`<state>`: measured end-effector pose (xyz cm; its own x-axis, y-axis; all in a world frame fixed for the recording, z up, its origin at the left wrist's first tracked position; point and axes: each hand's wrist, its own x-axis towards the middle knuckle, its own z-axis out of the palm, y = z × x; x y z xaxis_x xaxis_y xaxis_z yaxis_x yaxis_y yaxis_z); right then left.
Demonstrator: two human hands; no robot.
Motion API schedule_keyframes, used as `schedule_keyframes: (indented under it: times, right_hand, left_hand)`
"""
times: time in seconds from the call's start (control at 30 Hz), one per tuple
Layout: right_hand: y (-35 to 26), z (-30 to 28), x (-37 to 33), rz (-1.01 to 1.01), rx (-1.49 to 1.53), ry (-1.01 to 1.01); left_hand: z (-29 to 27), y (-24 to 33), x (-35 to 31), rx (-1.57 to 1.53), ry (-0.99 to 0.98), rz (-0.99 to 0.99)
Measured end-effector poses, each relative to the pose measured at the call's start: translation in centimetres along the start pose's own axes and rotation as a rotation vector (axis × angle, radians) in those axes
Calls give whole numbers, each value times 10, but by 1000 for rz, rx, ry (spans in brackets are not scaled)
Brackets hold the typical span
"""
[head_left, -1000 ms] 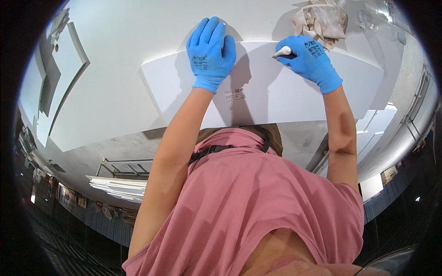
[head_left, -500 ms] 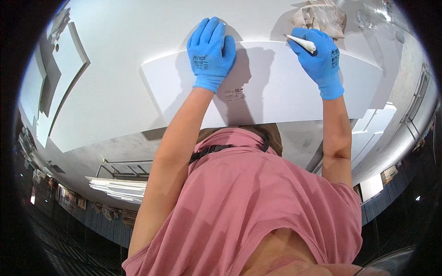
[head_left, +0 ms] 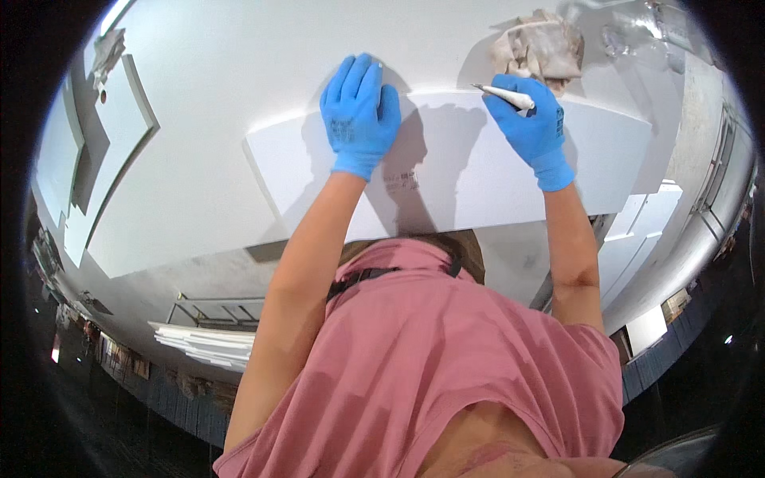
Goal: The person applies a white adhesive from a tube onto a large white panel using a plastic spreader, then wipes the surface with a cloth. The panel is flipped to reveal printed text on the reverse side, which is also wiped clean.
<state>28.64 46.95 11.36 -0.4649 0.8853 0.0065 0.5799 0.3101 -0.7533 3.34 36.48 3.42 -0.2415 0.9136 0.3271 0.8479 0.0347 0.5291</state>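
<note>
White tool (head_left: pixel 514 98) at new slant

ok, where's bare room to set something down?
Widest: white surface between left-side panels and left hand. Also the white board right of the right hand. Crowded: upper right, with crumpled cloth and clear plastic.

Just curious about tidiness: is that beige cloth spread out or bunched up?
Bunched up: the beige cloth shows deep creases and heaped folds.
</note>
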Motion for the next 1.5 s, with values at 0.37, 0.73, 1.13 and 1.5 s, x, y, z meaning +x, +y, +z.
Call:
schedule_keyframes:
  times: [0.37, 0.73, 1.13, 1.5]
  right_hand:
    - [-26, 5, 30, -676, -514, 278]
    - [-38, 23, 32, -455, -215, 90]
    - [51, -14, 38, -62, -741, 244]
    - [36, -19, 100, -60, -573, 325]
  left_hand:
    - [-17, 22, 16, -388, -29, -163]
    - [-32, 98, 47, -1622, -262, -1094]
    - [-21, 53, 99, -1505, -435, -1131]
    - [-10, 48, 151, -1559, -216, -1087]
